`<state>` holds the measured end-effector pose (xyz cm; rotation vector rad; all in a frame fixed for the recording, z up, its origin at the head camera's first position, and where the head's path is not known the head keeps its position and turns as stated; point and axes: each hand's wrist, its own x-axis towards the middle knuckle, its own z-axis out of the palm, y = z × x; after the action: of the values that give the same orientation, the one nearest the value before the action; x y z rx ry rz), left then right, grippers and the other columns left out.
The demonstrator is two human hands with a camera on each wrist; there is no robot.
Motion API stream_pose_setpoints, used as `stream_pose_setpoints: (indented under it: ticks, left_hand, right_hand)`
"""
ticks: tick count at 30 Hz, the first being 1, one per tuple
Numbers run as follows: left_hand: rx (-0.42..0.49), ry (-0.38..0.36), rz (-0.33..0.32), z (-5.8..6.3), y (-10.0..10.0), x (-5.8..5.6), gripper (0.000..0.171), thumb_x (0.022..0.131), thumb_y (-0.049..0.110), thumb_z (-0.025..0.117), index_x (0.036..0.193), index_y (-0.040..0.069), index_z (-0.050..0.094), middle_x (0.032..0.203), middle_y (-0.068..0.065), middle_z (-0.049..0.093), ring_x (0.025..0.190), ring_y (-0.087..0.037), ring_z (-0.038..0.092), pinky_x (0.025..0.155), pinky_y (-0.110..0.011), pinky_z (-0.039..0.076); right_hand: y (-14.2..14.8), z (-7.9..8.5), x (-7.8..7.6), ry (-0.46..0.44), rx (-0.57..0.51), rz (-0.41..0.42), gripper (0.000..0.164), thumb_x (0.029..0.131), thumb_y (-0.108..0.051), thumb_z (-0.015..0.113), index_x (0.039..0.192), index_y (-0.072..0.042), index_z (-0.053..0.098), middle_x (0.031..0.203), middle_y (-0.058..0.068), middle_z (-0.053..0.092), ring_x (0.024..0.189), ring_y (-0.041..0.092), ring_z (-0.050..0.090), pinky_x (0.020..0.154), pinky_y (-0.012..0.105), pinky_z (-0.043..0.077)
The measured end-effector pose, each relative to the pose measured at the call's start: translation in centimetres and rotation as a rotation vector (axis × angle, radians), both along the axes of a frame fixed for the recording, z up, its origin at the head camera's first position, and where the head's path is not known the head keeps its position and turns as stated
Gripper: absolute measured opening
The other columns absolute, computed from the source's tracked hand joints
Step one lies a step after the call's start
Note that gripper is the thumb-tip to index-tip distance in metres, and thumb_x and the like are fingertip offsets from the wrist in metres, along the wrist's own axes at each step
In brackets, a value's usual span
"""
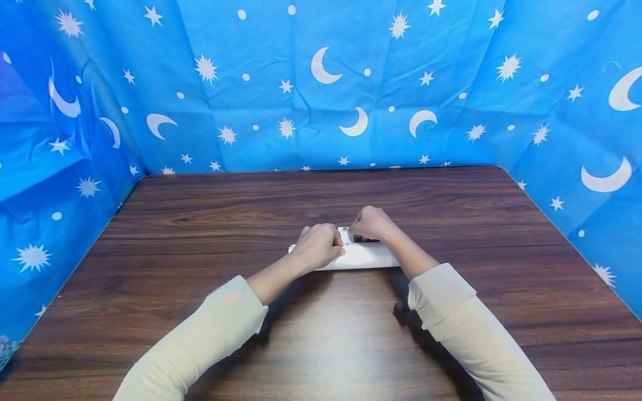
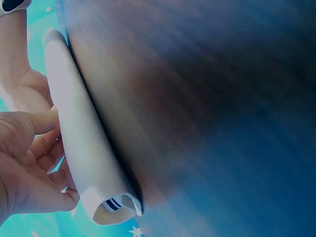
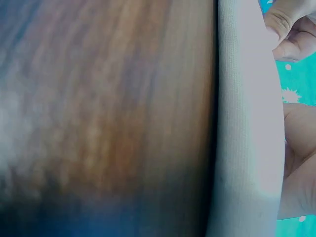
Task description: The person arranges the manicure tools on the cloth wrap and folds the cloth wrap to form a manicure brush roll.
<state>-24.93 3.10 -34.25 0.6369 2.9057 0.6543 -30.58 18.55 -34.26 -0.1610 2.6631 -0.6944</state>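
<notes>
A white ribbed cloth, folded into a long roll (image 1: 358, 257), lies across the table. Black stripes show inside its near end in the left wrist view. My left hand (image 1: 318, 245) grips the roll toward its left end, with the thumb on its edge. At the far side, my right hand (image 1: 373, 223) has its fingers curled down and pinches the edge of a small white label (image 1: 345, 236) with dark print. In the right wrist view the roll (image 3: 249, 123) hides the right hand's fingertips.
The dark wood-grain table (image 1: 200, 223) spreads around the roll. Blue cloth with white moons and stars (image 1: 321, 100) hangs behind the table and along both sides. A small black object (image 1: 401, 313) shows beside the right sleeve.
</notes>
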Motion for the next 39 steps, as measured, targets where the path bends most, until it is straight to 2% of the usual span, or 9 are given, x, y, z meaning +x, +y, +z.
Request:
stream_pose_setpoints:
  ticks: [3,7,9,12,14,21,29,32,39]
  left_hand:
    - [0.006,-0.003,-0.001,0.0,0.0,0.0,0.006,0.082,0.02,0.07,0.076,0.018,0.07,0.08,0.011,0.057,0.073,-0.007,0.053,0.077,-0.034,0.035]
    - [0.014,-0.003,0.0,-0.1,0.0,-0.1,0.006,0.081,0.019,0.07,0.075,0.018,0.07,0.081,0.01,0.058,0.073,-0.007,0.053,0.078,-0.035,0.036]
    - [0.021,0.0,-0.002,-0.1,-0.1,-0.1,0.006,0.081,0.019,0.071,0.075,0.018,0.07,0.082,0.01,0.059,0.074,-0.008,0.053,0.078,-0.035,0.036]
    - [0.023,0.002,-0.007,-0.1,-0.1,-0.1,0.007,0.081,0.018,0.07,0.075,0.017,0.07,0.083,0.01,0.06,0.074,-0.008,0.053,0.077,-0.035,0.036]
    - [0.025,0.001,-0.009,0.0,-0.2,-0.1,0.007,0.082,0.018,0.069,0.075,0.017,0.071,0.083,0.01,0.06,0.073,-0.008,0.053,0.076,-0.034,0.035]
    - [0.032,0.016,0.01,0.0,-0.3,0.0,0.011,0.084,0.016,0.066,0.074,0.015,0.069,0.089,0.007,0.063,0.072,-0.009,0.051,0.074,-0.031,0.035]
    - [0.001,0.082,-0.016,0.0,-0.4,0.1,0.009,0.086,0.017,0.064,0.082,0.012,0.072,0.087,0.005,0.063,0.076,-0.01,0.055,0.074,-0.03,0.036]
    - [-0.007,0.106,-0.015,0.1,-0.3,0.2,0.011,0.087,0.018,0.064,0.085,0.01,0.072,0.085,0.005,0.062,0.078,-0.011,0.056,0.075,-0.03,0.036]
    - [-0.004,0.128,0.013,0.1,-0.2,0.4,0.012,0.087,0.016,0.063,0.086,0.009,0.073,0.089,0.002,0.065,0.085,-0.013,0.059,0.074,-0.03,0.038]
  right_hand:
    - [0.1,-0.2,0.0,-0.022,-0.073,-0.043,0.017,0.083,-0.015,0.061,0.068,-0.006,0.063,0.062,0.002,0.061,0.057,0.012,0.055,0.054,0.024,0.042]
    - [0.4,-0.6,0.1,-0.046,-0.266,-0.091,0.007,0.081,-0.009,0.061,0.079,-0.002,0.061,0.064,0.003,0.06,0.056,0.01,0.056,0.056,0.023,0.046]
    - [0.6,-0.7,0.1,-0.062,-0.365,-0.087,0.013,0.082,-0.007,0.063,0.091,0.001,0.059,0.069,0.006,0.061,0.059,0.012,0.058,0.058,0.025,0.048]
    - [0.8,-0.7,0.3,-0.05,-0.42,-0.024,0.023,0.085,-0.007,0.061,0.106,0.002,0.056,0.077,0.008,0.061,0.064,0.014,0.059,0.061,0.026,0.049]
    - [1.0,-0.7,0.6,-0.016,-0.412,0.031,0.023,0.087,-0.006,0.06,0.108,-0.001,0.056,0.08,0.009,0.061,0.067,0.016,0.059,0.062,0.028,0.049]
    - [1.2,0.0,1.9,0.183,-0.289,0.179,0.005,0.086,-0.005,0.061,0.091,-0.007,0.062,0.076,0.002,0.06,0.065,0.014,0.054,0.058,0.027,0.043]
    - [1.4,0.5,3.3,0.364,-0.17,0.285,0.008,0.081,-0.005,0.067,0.081,-0.013,0.064,0.071,-0.005,0.059,0.064,0.011,0.052,0.058,0.027,0.041]
    - [1.4,0.6,3.6,0.389,-0.152,0.3,0.01,0.08,-0.005,0.067,0.08,-0.014,0.064,0.072,-0.006,0.06,0.066,0.01,0.053,0.06,0.028,0.042]
    - [1.5,1.0,4.2,0.359,-0.145,0.315,0.006,0.083,-0.006,0.065,0.084,-0.012,0.065,0.072,-0.005,0.06,0.066,0.011,0.052,0.06,0.028,0.042]
